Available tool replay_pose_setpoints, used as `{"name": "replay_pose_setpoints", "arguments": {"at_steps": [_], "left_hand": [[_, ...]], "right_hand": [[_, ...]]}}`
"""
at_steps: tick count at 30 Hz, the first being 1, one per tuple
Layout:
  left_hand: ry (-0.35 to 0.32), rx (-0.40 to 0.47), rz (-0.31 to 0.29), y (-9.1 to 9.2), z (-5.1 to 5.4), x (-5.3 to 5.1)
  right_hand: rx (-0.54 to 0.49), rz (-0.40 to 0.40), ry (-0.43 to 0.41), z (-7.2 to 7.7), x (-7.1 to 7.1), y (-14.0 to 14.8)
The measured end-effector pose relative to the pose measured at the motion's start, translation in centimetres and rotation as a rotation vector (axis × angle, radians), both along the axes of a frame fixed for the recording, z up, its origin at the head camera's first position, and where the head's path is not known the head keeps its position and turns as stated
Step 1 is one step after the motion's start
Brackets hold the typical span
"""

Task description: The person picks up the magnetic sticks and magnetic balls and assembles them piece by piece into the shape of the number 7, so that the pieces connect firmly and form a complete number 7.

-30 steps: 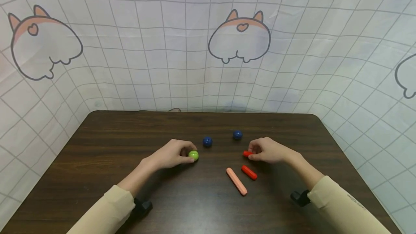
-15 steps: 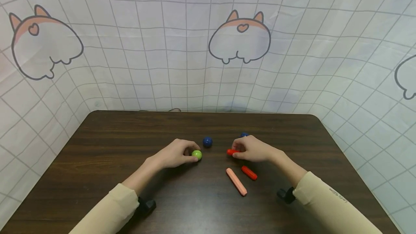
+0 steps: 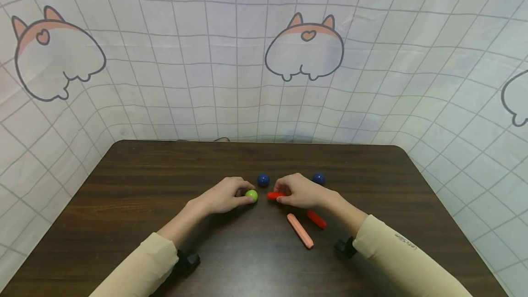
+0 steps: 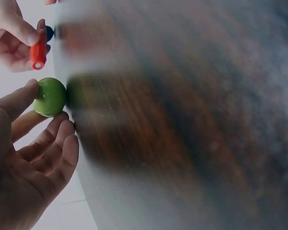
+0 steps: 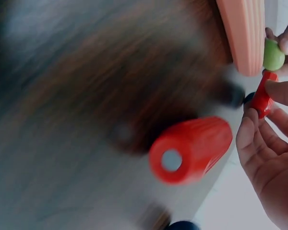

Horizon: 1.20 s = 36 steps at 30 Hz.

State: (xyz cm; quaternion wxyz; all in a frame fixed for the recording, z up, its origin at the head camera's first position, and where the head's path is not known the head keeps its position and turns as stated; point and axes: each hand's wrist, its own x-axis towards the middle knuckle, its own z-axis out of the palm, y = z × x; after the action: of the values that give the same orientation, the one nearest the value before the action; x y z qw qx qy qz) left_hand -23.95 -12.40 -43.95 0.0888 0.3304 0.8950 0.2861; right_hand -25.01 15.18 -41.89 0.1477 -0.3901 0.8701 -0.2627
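My left hand (image 3: 227, 195) pinches a green ball (image 3: 251, 196) between thumb and fingers, at the middle of the table. Just right of it, my right hand (image 3: 303, 191) holds a short red magnetic rod (image 3: 275, 195) by thumb and fingertips, lying crosswise with one end towards the ball. A small gap parts the two in the head view. The left wrist view shows a pale disc in the end of the held red rod (image 4: 37, 55), which faces the green ball (image 4: 50, 97). My right fingers hide part of that rod.
One blue ball (image 3: 263, 179) lies behind the gap between the hands, another (image 3: 318, 178) behind the right hand. A second red rod (image 3: 316, 219) and a longer peach rod (image 3: 300, 231) lie nearer me. The dark wooden table (image 3: 165, 159) meets a white grid-patterned cloth (image 3: 198, 81).
My right hand has carried the red rod leftwards towards the green ball. The left hand has shifted slightly right with the ball. The right-hand blue ball has rolled right.
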Motion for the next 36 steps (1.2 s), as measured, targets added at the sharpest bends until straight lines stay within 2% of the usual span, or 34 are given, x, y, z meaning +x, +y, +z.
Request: {"name": "replay_pose_setpoints", "arguments": {"at_steps": [9,23,30,36], "left_hand": [[-0.041,0.017,-0.004,0.1,0.1,0.1],[0.002,0.023,-0.032,0.2,0.1,-0.1],[0.015,0.024,-0.028,0.1,0.0,-0.1],[0.037,0.024,-0.033,0.0,0.0,-0.1]], "right_hand": [[-0.011,0.013,0.05,-0.6,-0.3,-1.5],[-0.017,-0.013,0.034,-0.8,-0.3,-2.0],[-0.043,-0.025,0.039,-0.5,0.0,-0.7],[-0.047,-0.063,0.069,0.1,0.1,2.1]]}}
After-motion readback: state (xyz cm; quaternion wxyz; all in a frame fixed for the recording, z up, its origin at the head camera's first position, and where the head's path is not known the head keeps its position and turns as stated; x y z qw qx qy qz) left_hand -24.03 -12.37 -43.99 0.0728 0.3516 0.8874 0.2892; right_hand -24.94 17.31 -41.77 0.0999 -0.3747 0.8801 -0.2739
